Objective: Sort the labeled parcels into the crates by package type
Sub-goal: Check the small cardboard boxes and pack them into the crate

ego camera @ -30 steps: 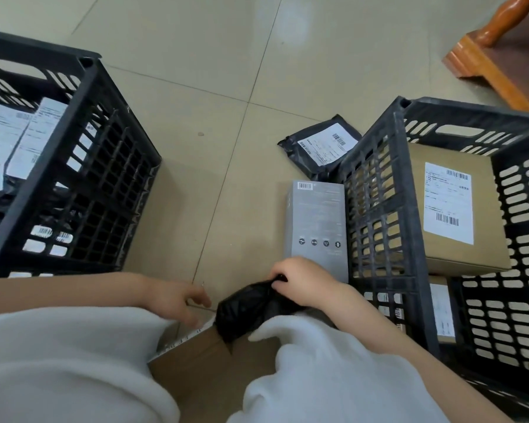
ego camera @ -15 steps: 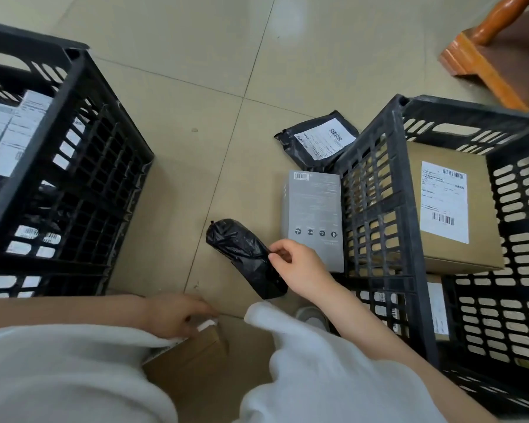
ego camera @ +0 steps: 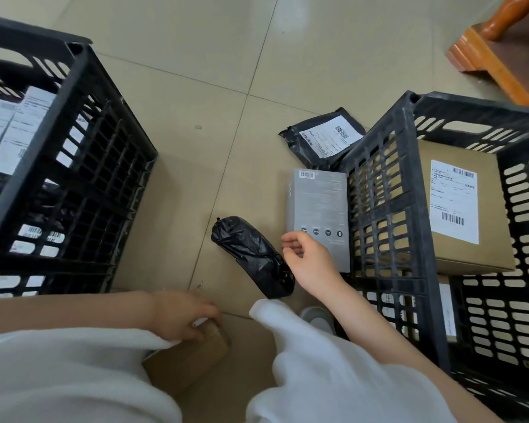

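Fingers of the right hand hang loosely curled beside the black bag; left hand grips a cardboard box.

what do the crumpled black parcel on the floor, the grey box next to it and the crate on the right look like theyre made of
Crumpled black parcel: thin plastic film, probably a poly bag; glossy, wrinkled, creases catching light.
Grey box: looks like printed cardboard with a smooth matte finish; sharp flat edges, barcode sticker and icons.
Right crate: rigid moulded plastic, dull black and scuffed; slotted lattice walls.
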The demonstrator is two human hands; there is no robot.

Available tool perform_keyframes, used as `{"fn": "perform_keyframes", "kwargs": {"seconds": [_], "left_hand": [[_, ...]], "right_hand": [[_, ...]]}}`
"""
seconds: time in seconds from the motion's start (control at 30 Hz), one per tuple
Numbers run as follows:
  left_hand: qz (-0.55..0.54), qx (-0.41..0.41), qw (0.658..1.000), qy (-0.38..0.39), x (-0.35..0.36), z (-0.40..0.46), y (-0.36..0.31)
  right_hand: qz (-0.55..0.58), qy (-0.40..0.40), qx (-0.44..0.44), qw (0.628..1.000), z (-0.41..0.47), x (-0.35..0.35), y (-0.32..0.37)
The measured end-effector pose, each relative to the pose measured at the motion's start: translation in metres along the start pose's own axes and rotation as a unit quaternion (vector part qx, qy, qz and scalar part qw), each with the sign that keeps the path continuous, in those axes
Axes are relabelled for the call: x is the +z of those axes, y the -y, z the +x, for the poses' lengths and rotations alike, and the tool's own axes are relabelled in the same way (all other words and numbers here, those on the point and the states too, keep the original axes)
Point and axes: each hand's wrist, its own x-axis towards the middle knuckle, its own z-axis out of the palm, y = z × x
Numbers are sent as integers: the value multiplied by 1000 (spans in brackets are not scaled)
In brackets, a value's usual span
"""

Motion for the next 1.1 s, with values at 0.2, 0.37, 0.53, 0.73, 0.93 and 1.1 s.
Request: {"fn": "perform_keyframes", "kwargs": {"seconds": [0.2,0.37,0.53,0.73,0.93,1.1], "left_hand": [[-76,-75,991,-78,-7,9,8],[-158,-156,963,-153,-27,1,21],[-206,-199,938,-193,-45,-7,25],[-185,-217,926,-246,-85,-25,23],[-181,-241,900,-316,-125,-48,13],[-178,-265,880,-352,-156,-71,14]], "right_hand": [[13,1,-7,1000,-2,0,-1],[28,-5,-17,999,-2,-1,1],[47,-21,-34,998,-1,0,4],[75,-65,-80,992,-3,-4,16],[86,-63,-114,988,-5,-1,34],[57,-10,-106,993,-5,-2,55]]}}
